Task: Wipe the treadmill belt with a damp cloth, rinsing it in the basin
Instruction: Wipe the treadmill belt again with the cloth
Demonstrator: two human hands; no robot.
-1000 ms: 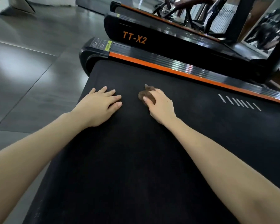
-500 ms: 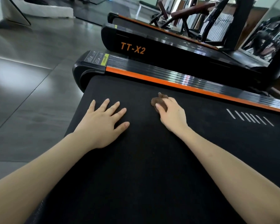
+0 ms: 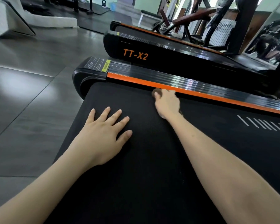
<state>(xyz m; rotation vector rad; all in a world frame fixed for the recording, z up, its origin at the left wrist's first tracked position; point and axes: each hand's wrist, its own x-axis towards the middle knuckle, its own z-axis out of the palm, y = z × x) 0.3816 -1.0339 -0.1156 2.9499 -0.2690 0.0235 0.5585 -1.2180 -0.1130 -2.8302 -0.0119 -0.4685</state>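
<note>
The brown cloth, bunched in the curled right hand, has been pushed across the treadmill belt to its far edge just beside the orange rail (the left hand is kept flat, fingers spread, holding nothing), so one stroke is judged complete.

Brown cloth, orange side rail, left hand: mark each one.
brown cloth (image 3: 158,91), head view, its exposed bunched end
orange side rail (image 3: 132,81), head view, the orange strip's top face
left hand (image 3: 102,136), head view, back of the hand
</note>
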